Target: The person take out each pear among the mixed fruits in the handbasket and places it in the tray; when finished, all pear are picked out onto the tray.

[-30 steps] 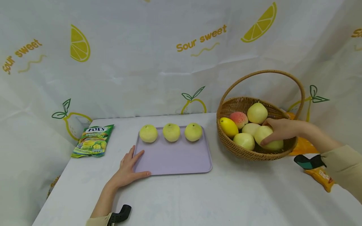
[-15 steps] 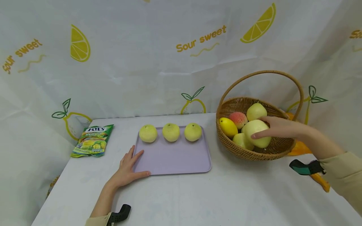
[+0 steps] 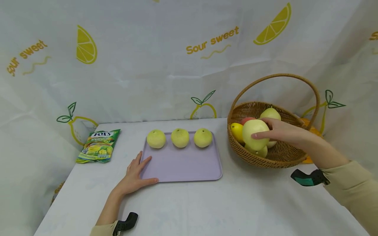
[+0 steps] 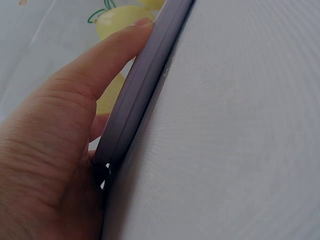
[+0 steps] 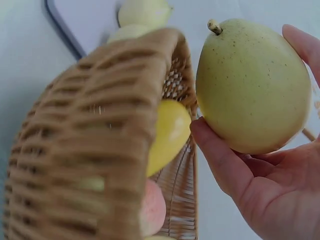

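Note:
My right hand (image 3: 277,129) holds a pale yellow-green pear (image 3: 250,133) over the left part of the wicker basket (image 3: 257,160). In the right wrist view, thumb and fingers wrap that pear (image 5: 252,87), whose short stem shows. Below and behind it in the basket are more pears (image 3: 270,113), a lemon-like yellow fruit (image 3: 235,130) and a mostly hidden peach (image 3: 247,119). My left hand (image 3: 134,175) rests with fingers spread at the near left corner of the lilac tray (image 3: 180,165); its thumb lies along the rim in the left wrist view. Three similar pears (image 3: 179,138) stand in a row on the tray's far side.
A green candy bag (image 3: 98,146) lies left of the tray. The basket's tall handle (image 3: 274,75) arches above its fruit. Orange packaging (image 3: 310,159) shows partly behind the basket. A printed white cloth (image 3: 147,72) hangs at the table's back edge.
My right hand has lifted a pear from the basket's right side and carried it left, over the other fruit. The left hand stays at the tray's corner.

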Available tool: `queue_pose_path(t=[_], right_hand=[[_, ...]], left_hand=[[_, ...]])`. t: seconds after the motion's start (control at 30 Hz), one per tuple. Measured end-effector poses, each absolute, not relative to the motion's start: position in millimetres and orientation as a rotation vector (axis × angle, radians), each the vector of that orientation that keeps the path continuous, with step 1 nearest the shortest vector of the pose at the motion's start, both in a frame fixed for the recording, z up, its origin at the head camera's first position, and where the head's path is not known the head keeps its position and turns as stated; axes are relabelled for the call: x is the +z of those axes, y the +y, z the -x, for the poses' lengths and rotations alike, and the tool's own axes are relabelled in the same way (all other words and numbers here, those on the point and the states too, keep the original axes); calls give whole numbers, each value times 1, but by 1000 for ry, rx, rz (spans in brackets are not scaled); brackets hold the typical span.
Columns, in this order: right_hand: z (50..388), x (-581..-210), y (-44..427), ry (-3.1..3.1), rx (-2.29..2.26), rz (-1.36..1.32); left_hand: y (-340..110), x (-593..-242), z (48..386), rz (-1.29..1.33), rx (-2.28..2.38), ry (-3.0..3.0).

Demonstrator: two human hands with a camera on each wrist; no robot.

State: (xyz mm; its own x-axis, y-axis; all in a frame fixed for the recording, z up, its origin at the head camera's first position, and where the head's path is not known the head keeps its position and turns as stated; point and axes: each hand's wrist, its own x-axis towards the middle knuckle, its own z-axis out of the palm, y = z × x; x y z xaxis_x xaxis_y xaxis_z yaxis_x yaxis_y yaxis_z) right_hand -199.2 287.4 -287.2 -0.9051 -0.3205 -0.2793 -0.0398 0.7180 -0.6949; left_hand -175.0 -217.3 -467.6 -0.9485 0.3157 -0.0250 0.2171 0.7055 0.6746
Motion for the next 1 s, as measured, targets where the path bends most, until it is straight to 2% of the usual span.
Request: queue_pose_path(t=[0.23,0.53,1.0], right_hand=[[200,-288,262,2411,-1198,323],[197,-295,227,2403,-1217,389],[198,-331,166,2257,-1357,375]], left_hand=[[-217,-468,174,-419,1073,2768],[-217,-469,176,-404,1069,2768],[-218,-471,178,-409,1071,2762]])
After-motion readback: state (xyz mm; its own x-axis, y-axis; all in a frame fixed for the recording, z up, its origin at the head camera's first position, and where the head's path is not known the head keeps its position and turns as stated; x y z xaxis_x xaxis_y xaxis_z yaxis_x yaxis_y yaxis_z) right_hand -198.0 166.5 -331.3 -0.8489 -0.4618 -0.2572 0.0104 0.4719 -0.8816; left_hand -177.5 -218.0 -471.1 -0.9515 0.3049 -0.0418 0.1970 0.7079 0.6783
